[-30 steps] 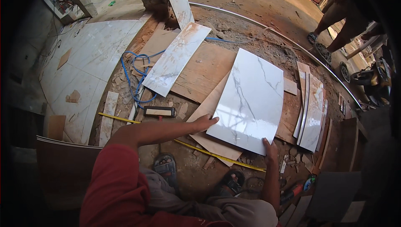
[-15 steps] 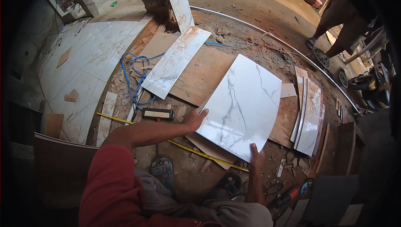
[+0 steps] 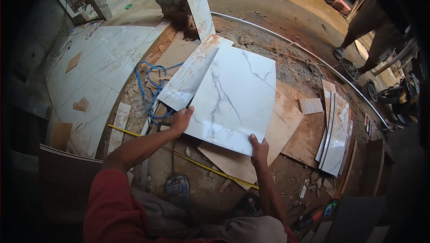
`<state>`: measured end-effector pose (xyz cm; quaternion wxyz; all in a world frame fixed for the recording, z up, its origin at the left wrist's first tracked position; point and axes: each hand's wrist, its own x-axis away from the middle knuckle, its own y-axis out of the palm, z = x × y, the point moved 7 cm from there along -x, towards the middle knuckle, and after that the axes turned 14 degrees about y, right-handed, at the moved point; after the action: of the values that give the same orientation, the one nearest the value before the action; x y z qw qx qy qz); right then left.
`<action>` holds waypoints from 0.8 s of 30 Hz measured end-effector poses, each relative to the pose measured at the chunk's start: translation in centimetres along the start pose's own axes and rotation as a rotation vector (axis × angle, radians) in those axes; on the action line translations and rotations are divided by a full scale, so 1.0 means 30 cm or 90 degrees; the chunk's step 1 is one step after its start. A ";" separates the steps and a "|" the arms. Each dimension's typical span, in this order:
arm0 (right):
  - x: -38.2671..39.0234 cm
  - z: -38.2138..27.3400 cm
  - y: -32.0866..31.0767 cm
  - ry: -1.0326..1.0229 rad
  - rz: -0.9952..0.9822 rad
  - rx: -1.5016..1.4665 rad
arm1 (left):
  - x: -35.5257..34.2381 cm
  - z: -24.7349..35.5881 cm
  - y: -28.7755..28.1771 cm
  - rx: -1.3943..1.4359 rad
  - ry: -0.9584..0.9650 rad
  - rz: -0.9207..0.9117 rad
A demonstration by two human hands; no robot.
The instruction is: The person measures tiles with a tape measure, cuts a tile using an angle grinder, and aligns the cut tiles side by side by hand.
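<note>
Held tile: we see one glossy white rectangular tile (image 3: 235,93), grey veins running down its face, pale reflections along its near edge.
Tile's place: at centre, raised over brown flat boards (image 3: 301,147); it overlaps a narrow, mud-stained white tile strip (image 3: 179,84) at ten o'clock, though we cannot tell whether they touch.
Our count: one such strip lying flat, one blue coiled hose (image 3: 139,79) at nine to ten o'clock, one thin yellow measuring tape (image 3: 199,160) at seven, one red-and-black angle grinder (image 3: 313,217) at five, two dark open sandals (image 3: 178,185) around six.
Left hand: our left hand (image 3: 181,120) clamps the near-left corner, thumb on top, other fingers mostly hidden; the elbow bends outward, forearm rising toward two o'clock.
Right hand: our right hand (image 3: 259,149) grips the near-right corner, thumb on top; the forearm points toward eleven o'clock.
</note>
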<state>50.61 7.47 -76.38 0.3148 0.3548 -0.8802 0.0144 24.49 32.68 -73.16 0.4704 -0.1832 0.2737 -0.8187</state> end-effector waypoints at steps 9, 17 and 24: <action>-0.231 0.034 0.350 0.018 -0.075 0.054 | -0.210 -0.221 -0.219 -0.077 -0.026 0.065; -0.293 0.037 0.603 0.115 -0.288 0.483 | -0.350 -0.540 -0.387 -0.040 -0.001 0.068; -0.111 -0.039 0.547 0.031 -0.327 0.497 | -0.351 -0.558 -0.482 -0.017 -0.046 0.205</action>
<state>42.70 22.08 -74.07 0.1713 0.6527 -0.6850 0.2746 10.63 52.37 -77.74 0.6024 -0.1727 0.2936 -0.7219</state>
